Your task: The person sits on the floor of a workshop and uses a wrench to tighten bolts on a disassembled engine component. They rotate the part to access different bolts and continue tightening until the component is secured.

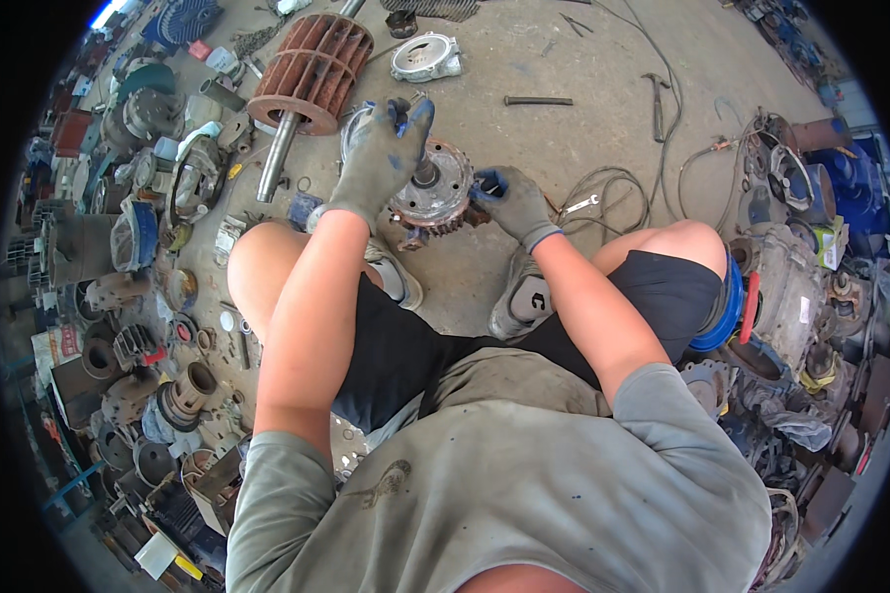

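Between my feet stands a round, greasy metal part [448, 203] with a flange, holes, a toothed lower rim and a short central shaft [425, 174]. My left hand [381, 158], in a grey glove with blue-stained fingers, is over its left side. Those fingers are apart and stretched away from me; the palm side is hidden. At the right rim, my gloved right hand [514, 206] has its fingers curled against the edge of the part. A pale round piece [351, 133] shows partly behind my left hand.
Beyond my left hand lies a rusty finned rotor [311, 69] on a steel shaft. A silver round housing [426, 57], a metal rod [538, 101], a hammer [655, 107] and a wrench [579, 206] by coiled cable lie on the floor. Machine parts crowd both sides.
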The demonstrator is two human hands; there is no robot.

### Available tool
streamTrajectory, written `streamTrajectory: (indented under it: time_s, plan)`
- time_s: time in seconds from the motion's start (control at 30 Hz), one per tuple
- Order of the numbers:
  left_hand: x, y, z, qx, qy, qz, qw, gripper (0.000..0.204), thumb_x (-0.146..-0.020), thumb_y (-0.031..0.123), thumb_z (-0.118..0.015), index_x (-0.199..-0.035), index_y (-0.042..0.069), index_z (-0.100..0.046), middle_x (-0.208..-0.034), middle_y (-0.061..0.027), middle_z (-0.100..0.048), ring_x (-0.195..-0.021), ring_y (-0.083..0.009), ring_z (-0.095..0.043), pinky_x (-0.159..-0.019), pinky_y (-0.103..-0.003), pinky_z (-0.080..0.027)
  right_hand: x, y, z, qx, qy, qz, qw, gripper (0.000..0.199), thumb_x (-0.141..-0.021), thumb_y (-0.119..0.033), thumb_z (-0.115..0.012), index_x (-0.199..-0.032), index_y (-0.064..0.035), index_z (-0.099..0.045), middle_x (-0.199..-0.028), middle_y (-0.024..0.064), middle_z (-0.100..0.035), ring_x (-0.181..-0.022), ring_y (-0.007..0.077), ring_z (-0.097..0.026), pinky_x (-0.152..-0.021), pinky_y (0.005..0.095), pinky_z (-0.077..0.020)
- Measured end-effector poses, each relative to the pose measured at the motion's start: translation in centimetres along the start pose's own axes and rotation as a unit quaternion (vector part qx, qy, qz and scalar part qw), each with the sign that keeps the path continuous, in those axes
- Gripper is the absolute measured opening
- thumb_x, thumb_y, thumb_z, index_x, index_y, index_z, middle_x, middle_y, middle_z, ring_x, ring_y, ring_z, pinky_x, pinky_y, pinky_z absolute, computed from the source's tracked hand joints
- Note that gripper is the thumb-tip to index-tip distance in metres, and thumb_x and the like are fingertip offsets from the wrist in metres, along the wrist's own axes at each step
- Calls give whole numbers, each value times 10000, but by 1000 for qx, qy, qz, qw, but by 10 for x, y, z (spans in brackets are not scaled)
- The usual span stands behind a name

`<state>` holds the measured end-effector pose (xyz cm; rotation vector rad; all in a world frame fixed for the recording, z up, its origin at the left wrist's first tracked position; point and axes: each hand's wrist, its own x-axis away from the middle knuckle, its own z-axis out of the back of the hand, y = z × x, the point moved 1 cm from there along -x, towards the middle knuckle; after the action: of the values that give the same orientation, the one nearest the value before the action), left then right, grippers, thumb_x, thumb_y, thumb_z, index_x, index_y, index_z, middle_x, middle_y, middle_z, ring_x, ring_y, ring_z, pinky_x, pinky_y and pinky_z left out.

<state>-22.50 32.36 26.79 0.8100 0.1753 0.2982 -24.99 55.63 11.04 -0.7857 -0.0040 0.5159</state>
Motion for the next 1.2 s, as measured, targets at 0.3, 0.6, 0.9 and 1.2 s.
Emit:
streamTrajectory:
  time_s: [0.3,0.6,0.9,1.2]
  plan:
    - [12,-9,7,-31,11,-9,999,567,-1047,472,-657,-1292,-39,-683,-1264,-293,-713,-1221,-434,-674,-1065,-463,-502,-2,-2,4,-53,-55,-46,996,316,-863,-297,-848,-1106,-98,-812,-1048,149,-777,-967,338,-733,-916,444,-581]
    - [18,2,8,20,-42,60,997,621,-1044,510,-638,-1267,-70,-661,-1250,-305,-710,-1198,-463,-671,-1059,-492,-503,-3,-6,10,-59,-45,-45,996,343,-843,-264,-861,-1130,-84,-808,-1060,164,-779,-945,347,-745,-903,430,-599]
    - [25,26,5,-250,-108,67,960,614,-866,511,-823,-1204,8,-722,-1111,-240,-777,-1094,-403,-742,-955,-486,-563,-4,1,7,-53,-74,-102,991,301,-854,-302,-846,-1072,-96,-816,-1020,148,-781,-982,358,-727,-923,444,-572]
    - [26,15,5,-205,-147,-31,967,383,-915,260,-777,-1234,51,-738,-1134,-230,-764,-1075,-426,-729,-931,-494,-569,-4,1,7,-32,-77,-64,994,304,-856,-306,-838,-1061,-85,-809,-1068,157,-779,-984,351,-722,-956,453,-560]
